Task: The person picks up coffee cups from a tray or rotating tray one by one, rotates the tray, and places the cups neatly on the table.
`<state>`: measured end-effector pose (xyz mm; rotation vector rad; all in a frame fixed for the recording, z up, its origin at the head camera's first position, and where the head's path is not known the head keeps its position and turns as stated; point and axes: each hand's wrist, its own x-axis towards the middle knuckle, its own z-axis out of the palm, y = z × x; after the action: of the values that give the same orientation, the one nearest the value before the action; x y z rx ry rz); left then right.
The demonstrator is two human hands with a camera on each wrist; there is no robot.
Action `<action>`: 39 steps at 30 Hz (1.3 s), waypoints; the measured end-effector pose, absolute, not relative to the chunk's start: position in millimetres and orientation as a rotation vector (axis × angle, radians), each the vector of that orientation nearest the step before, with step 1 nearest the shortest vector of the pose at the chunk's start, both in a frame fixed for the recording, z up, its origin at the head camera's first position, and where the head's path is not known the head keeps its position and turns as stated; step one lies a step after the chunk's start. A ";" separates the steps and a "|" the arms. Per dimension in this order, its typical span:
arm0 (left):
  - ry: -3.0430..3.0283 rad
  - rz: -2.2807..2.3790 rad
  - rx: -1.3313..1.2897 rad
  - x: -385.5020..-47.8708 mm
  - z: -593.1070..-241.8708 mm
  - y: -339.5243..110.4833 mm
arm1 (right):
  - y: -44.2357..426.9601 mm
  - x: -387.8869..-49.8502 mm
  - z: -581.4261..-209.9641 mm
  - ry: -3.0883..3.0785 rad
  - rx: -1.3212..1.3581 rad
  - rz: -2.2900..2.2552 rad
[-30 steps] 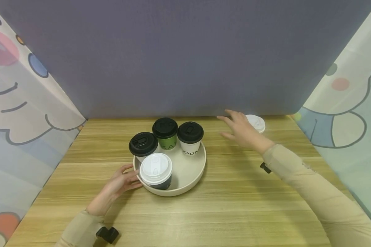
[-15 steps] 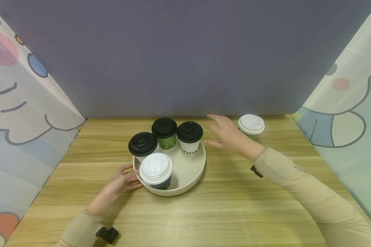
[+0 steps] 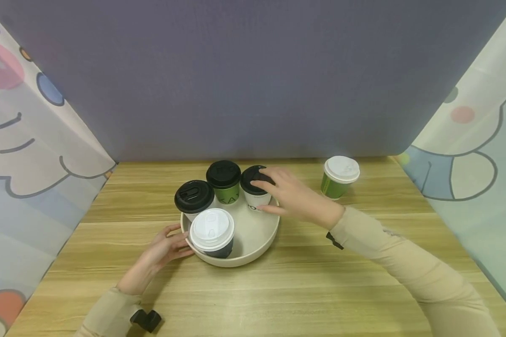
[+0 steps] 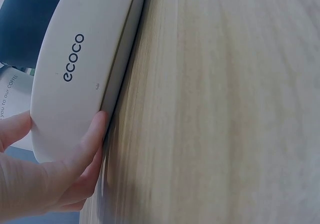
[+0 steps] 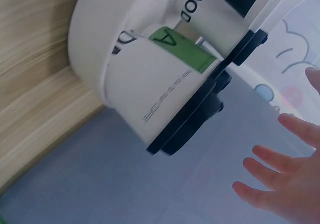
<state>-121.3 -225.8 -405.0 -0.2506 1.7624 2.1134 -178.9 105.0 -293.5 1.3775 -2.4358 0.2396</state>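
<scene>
A round cream tray [image 3: 253,241] with raised sides stands on the wooden table and bears several lidded paper coffee cups. My left hand [image 3: 162,250] grips its left side, one digit at the rim and others low on the outer wall, beside the "ecoco" print in the left wrist view. At the tray's back right is a white cup [image 3: 255,200] with a black lid. My right hand [image 3: 297,196] reaches over it, fingers spread; in the right wrist view they appear apart from that lid [image 5: 187,119]. Also inside are a green black-lidded cup [image 3: 227,194], another black-lidded cup [image 3: 195,196] and a white-lidded dark cup [image 3: 212,231].
A green cup [image 3: 336,185] with a white lid stands upright on the table [image 3: 303,290], right of the tray and behind the right forearm. A grey panel [image 3: 253,84] rises along the back edge. Cartoon-printed curtains [image 3: 459,154] flank both sides.
My right hand has moved left and slightly nearer, from beside the green white-lidded cup to over the black-lidded white cup. That green cup now shows fully. The left hand stays put.
</scene>
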 end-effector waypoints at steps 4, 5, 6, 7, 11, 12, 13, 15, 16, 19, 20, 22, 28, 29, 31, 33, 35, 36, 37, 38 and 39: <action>1.761 2.114 -0.256 -121.6 -405.1 -226.1 | 97.7 -175.9 -295.4 -2.436 1.414 0.252; 1.761 2.112 -0.255 -121.6 -405.0 -226.1 | 96.0 -175.1 -295.5 -2.439 1.421 0.258; 1.763 2.109 -0.253 -121.6 -405.0 -226.1 | 94.4 -174.1 -295.5 -2.442 1.428 0.264; 1.763 2.107 -0.250 -121.6 -404.9 -226.1 | 92.8 -173.0 -295.2 -2.447 1.431 0.270; 1.767 2.102 -0.242 -121.4 -404.9 -225.8 | 86.7 -168.8 -294.4 -2.478 1.436 0.283; 1.767 2.102 -0.242 -121.4 -404.8 -225.7 | 85.3 -167.7 -294.4 -2.484 1.438 0.283; 1.766 2.103 -0.243 -121.5 -404.8 -225.6 | 84.0 -166.8 -294.6 -2.487 1.441 0.282; 1.763 2.103 -0.247 -121.7 -404.7 -225.6 | 81.2 -165.4 -295.5 -2.488 1.449 0.280; 1.763 2.103 -0.250 -121.9 -404.6 -225.6 | 79.7 -164.8 -296.1 -2.490 1.452 0.275; 1.755 2.108 -0.256 -122.0 -404.8 -225.4 | 75.0 -162.7 -297.9 -2.483 1.468 0.273; 1.753 2.110 -0.254 -121.9 -405.0 -225.2 | 73.3 -161.8 -298.3 -2.483 1.474 0.272; 1.750 2.113 -0.254 -121.5 -404.9 -225.1 | 70.1 -160.0 -298.5 -2.494 1.487 0.270; 1.753 2.113 -0.253 -120.7 -404.3 -225.3 | 60.6 -154.8 -299.3 -2.539 1.512 0.251; 1.755 2.113 -0.255 -120.8 -404.2 -225.4 | 58.8 -154.1 -299.6 -2.543 1.515 0.247; 1.760 2.111 -0.255 -120.8 -404.3 -225.7 | 55.2 -153.1 -300.6 -2.554 1.522 0.233; 1.763 2.109 -0.255 -120.9 -404.5 -225.9 | 51.2 -151.9 -301.2 -2.560 1.535 0.239; 1.765 2.109 -0.256 -120.9 -404.8 -225.9 | 47.1 -150.6 -301.6 -2.570 1.548 0.247; 1.765 2.109 -0.256 -120.9 -404.8 -225.9 | 45.2 -150.1 -302.1 -2.576 1.554 0.244; 1.765 2.107 -0.254 -120.9 -405.0 -225.9 | 43.2 -149.3 -302.3 -2.580 1.564 0.251; 1.765 2.107 -0.253 -120.9 -405.0 -225.8 | 41.5 -149.0 -303.0 -2.584 1.569 0.246; 1.764 2.106 -0.252 -120.9 -405.2 -225.9 | 39.7 -148.4 -303.6 -2.587 1.575 0.240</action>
<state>-120.9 -225.9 -405.2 -0.2516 1.7642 2.1059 -148.4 39.7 -303.6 1.5748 -2.5875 0.2401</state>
